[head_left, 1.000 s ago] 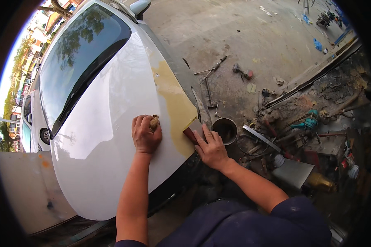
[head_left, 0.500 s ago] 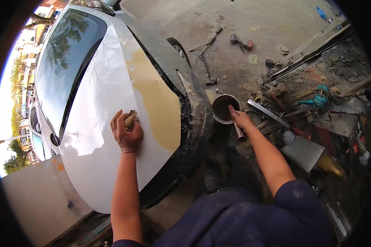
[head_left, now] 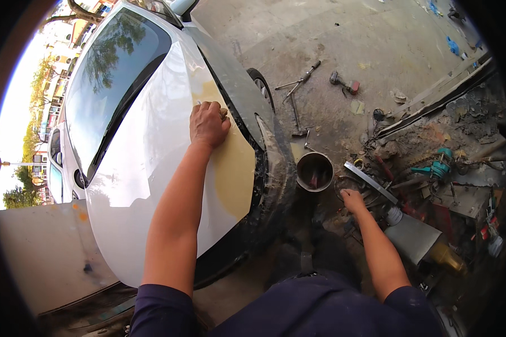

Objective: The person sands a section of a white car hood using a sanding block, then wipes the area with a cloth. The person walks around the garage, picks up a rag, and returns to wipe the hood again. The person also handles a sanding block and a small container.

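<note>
Wad (head_left: 224, 114), tan and crumpled, mostly hidden; edge shows at right side of left hand (head_left: 209, 124). Left hand closed around it, pressed to upper part of yellowish patch (head_left: 234, 182) along near edge of white hood (head_left: 143, 163). Patch matte, rest of hood glossy with bright reflections. Dark gap between hood edge and scuffed fender (head_left: 267, 132); front wheel (head_left: 261, 87) beyond.

Bucket (head_left: 303, 173) on ground just beside car's front corner, round, dark inside; reddish object (head_left: 314, 181) within, kind unclear. Right hand (head_left: 352, 200) low, to right of bucket and apart from it, fingers curled; cannot tell whether it holds anything. Pale metal bar (head_left: 371, 182) near that hand.

Farther out: silvery canister (head_left: 415, 237) on its side near right forearm; teal tool (head_left: 437, 165) among clutter; power tool (head_left: 344, 83) and hammer (head_left: 298, 130) on concrete. Windshield (head_left: 121, 56) at upper left, tree reflected.
</note>
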Available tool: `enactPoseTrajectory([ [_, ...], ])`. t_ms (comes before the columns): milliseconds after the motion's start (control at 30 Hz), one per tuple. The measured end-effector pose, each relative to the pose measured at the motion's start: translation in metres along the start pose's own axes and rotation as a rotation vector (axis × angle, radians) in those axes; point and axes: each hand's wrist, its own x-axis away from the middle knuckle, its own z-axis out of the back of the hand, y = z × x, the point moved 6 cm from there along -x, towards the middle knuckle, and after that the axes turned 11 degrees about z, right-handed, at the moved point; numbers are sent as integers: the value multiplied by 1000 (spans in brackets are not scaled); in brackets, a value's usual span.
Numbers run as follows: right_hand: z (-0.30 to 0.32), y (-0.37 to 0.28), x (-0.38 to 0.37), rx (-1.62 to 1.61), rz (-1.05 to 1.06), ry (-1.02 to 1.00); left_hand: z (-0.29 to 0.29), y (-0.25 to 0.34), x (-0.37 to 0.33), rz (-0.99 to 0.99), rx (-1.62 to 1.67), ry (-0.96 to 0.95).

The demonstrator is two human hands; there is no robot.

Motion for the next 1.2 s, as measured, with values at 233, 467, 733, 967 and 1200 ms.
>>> enactPoseTrajectory([
  [233,13,141,90,-81,-428,59,5,36,58,-201,189,25],
  [467,5,146,85,-15,-175,64,6,78,193,-460,366,-35],
  [733,29,-54,103,-415,143,200,13,78,287,-460,522,-97],
  [967,5,-231,165,-896,349,-179,4,127,292,179,1456,-537],
  [1200,3,-303,190,-1245,413,-177,37,169,270,-291,1680,-516],
])
